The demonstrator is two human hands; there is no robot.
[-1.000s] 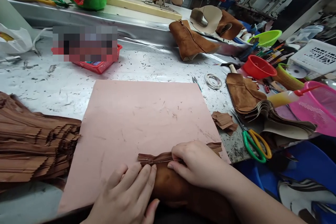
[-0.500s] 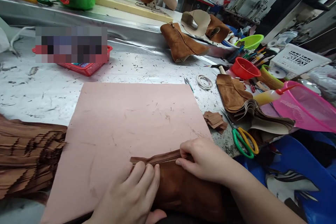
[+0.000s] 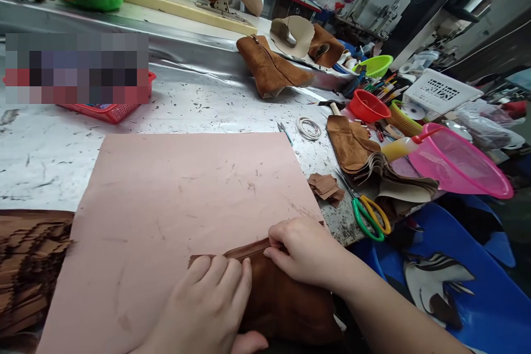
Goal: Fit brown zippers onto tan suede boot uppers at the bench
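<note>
A brown suede boot upper (image 3: 290, 307) lies at the front edge of the pink board, with a brown zipper (image 3: 249, 250) along its upper edge. My left hand (image 3: 209, 296) is closed over the zipper's left part, bent fingers pressing it along the suede edge; its thumb shows lower down on the near side. Further right, my right hand (image 3: 305, 251) pinches the zipper and the suede edge between thumb and fingers. Both hands cover parts of the zipper.
Brown zipper strips (image 3: 33, 265) are heaped at the left of the pink board (image 3: 186, 177). To the right lie scissors (image 3: 369, 218), small brown scraps (image 3: 327, 188) and stacked suede pieces (image 3: 352, 144). A blue bin (image 3: 489, 298) stands below. Across the table a person holds a brown piece.
The view has shifted, so the table things appear further left. My hands stay on the zipper and suede edge; the zipper's left end now sits closer against the edge.
</note>
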